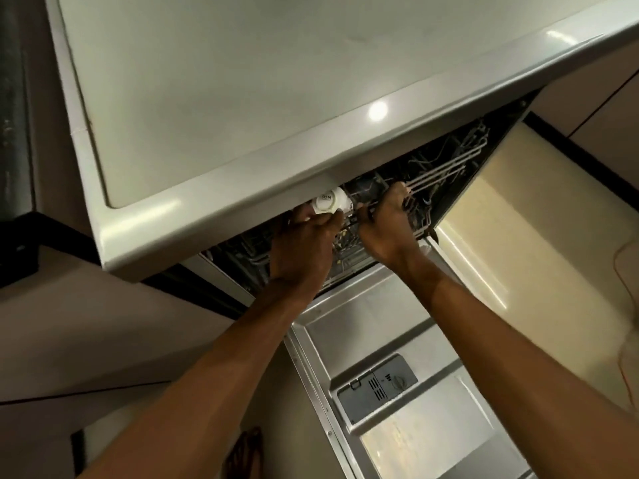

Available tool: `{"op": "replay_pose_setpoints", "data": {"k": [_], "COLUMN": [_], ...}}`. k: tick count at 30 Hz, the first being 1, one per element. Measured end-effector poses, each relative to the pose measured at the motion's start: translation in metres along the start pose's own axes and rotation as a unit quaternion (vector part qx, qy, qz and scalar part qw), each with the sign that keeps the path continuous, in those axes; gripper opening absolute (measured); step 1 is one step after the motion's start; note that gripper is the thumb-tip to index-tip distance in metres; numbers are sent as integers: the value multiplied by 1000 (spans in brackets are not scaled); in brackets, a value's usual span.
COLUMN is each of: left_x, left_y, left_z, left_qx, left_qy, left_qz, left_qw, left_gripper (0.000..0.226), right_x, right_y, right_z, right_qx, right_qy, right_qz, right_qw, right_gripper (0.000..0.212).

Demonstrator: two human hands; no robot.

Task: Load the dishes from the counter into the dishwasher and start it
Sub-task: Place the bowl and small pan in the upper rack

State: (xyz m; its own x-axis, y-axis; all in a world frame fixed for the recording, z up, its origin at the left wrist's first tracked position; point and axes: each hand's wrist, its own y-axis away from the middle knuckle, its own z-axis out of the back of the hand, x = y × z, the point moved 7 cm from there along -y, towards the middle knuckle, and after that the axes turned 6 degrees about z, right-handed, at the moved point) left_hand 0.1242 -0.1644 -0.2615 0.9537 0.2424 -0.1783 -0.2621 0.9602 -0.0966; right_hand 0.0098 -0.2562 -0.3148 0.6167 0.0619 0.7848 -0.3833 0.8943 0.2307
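Kitchen surroundings in beige, cream and black.
Beige cabinet fronts point(86, 340) at 8 o'clock, crossed by a thin dark seam; black band point(20, 243) at 9 o'clock, dark grey panel point(14, 98) above it toward 10. Glossy cream surface point(518, 219) at 3 o'clock, thin orange cord point(615, 262) lying on it near the frame edge. More beige panels point(594, 108) at 2 o'clock. Dark strappy shape point(243, 451) at 6 o'clock, too blurred to identify.

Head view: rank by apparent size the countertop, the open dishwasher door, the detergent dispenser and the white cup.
1. countertop
2. dishwasher door
3. detergent dispenser
4. white cup, partly hidden under the counter edge
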Motion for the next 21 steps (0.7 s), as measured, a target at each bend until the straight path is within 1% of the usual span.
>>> {"op": "replay_pose_setpoints", "data": {"k": [2, 4, 7, 11, 14, 17, 19, 21], "left_x": [1, -3, -10, -11, -13, -12, -12, -13], "left_y": [2, -2, -7, -7, -6, -4, -3, -3], "left_z": [0, 6, 12, 5, 9, 11, 7, 4], "left_qx": [10, 0, -54, -38, -39, -62, -66, -60], "left_qy": [8, 8, 1, 44, 46, 69, 63, 33], "left_qz": [3, 5, 6, 38, 39, 34, 29, 15], "left_qw": [1000, 1000, 999, 998, 997, 995, 995, 998], "left_gripper": [46, 39, 32, 45, 43, 39, 44, 50], "right_x": [0, 2, -4, -1, 5, 7, 5, 2], "right_y": [-4, -6, -14, -15, -9, -4, 2, 7], "right_z": [-4, 1, 9, 17, 18, 18, 19, 22], "right_qx": [-16, -30, -34, -20, 4, 13, 20, 23], "right_qy": [-24, -19, 10, 38, 38, 47, 68, 98], "right_qz": [-14, -12, -6, -9, 0, 15, 24, 30], "right_qw": [999, 999, 999, 999, 999, 999, 997, 994], "right_gripper": [82, 84, 90, 90, 89, 88, 86, 85]}}
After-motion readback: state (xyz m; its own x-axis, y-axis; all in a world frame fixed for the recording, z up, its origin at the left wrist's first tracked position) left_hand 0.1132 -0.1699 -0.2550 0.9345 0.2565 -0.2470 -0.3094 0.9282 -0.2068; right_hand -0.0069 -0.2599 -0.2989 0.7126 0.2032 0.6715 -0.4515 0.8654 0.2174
